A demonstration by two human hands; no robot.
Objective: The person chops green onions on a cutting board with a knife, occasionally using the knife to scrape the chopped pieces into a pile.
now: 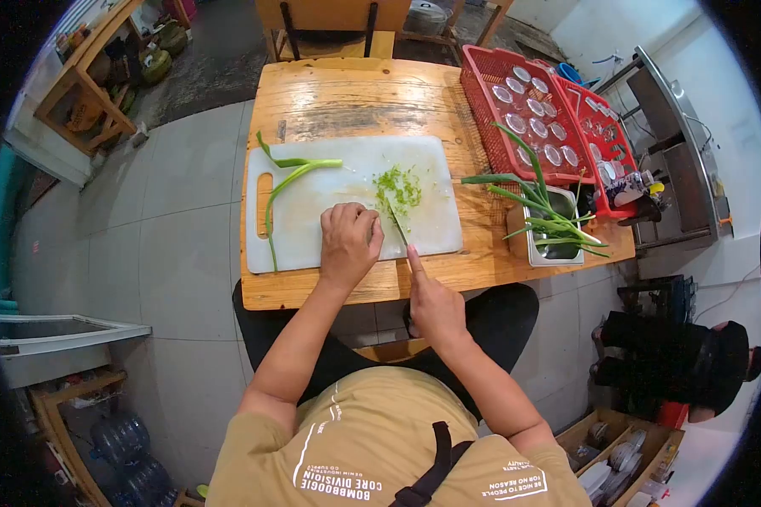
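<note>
My right hand (437,308) is closed round the handle of a knife (398,224), its blade angled over a white cutting board (304,207). Beside the blade, my left hand (349,241) rests on the board with curled fingers; whatever lies under them is hidden. Finely chopped green onion (399,188) is scattered around and beyond the knife tip. On the board's left part lies an uncut green onion (300,169), its leaves bent toward the handle slot and the near edge.
At the right, a metal container (558,253) holds several green onions (550,221). Red baskets (480,110) with lidded clear cups stand behind it on the wooden table (347,97). A person in dark clothes (676,359) is off to the right. A chair (334,17) stands beyond the table.
</note>
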